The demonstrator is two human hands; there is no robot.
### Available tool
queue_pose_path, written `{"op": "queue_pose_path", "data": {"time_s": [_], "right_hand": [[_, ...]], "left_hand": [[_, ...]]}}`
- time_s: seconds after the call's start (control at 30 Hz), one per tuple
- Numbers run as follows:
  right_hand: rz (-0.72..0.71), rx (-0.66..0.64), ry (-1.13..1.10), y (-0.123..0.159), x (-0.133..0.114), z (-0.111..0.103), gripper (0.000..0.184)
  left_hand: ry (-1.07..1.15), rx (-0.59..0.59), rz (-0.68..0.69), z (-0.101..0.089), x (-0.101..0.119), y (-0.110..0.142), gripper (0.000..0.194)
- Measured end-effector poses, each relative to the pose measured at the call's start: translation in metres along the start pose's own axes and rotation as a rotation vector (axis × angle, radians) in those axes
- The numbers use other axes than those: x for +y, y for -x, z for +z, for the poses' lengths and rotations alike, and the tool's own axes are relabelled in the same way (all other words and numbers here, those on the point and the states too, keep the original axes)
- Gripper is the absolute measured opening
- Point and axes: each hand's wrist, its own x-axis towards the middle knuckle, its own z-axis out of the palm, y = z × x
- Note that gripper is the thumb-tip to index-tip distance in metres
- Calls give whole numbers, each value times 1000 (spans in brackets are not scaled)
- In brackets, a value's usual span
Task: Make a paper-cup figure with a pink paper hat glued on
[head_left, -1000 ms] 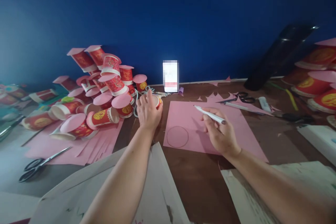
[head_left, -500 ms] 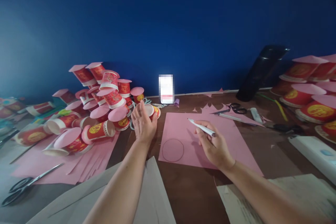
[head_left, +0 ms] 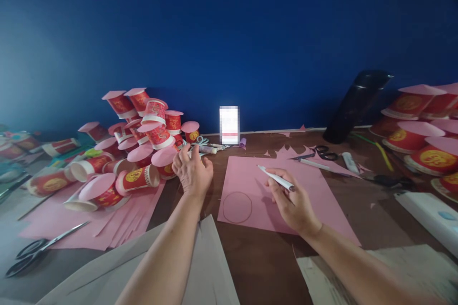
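White marker pen (head_left: 275, 179) is being held in the right hand (head_left: 291, 202), pinched between thumb and fingers about mid-barrel, tip aimed at the far left; whether that tip touches the sheet can't be told. The left hand (head_left: 193, 174) is loosely spread beside the pile on the left, with nothing seen in its grip. The pen looks light, stiff and a bit slick, so it'd be best gripped nearer the tip. Under it lies a square-cornered pink paper sheet (head_left: 243, 176), flat on the dark brown wood-look table (head_left: 257, 271), with a thin drawn circle (head_left: 237, 207) by its near left corner. It should be feather-light, floppy and easily creased or torn, so better pinned flat near an edge than pinched up. By the left hand, red paper cups with gold prints and pink disc tops (head_left: 157, 136) are heaped toward the table's far edge; they'd probably dent if squeezed, so a light hold round the rim makes sense. Past the sheet's far right corner, jagged pink paper offcuts (head_left: 284, 153), black-handled metal scissors (head_left: 327, 153) and a glossy black cylindrical bottle (head_left: 352, 109) are found, the bottle tilted in view.
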Motion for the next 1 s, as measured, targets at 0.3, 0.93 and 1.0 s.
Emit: {"op": "queue_pose_path", "data": {"time_s": [0.3,0.93,1.0], "right_hand": [[-3,-10,35,-1,-3,-1,26],[158,30,1117,-31,-8,-95,48],[225,26,1153,-35,5,-117,50]], "left_hand": [[64,78,115,-3,5,3,43],[-82,-743,153,0,39,25,26],[-54,-760,135,0,39,25,26]]}}
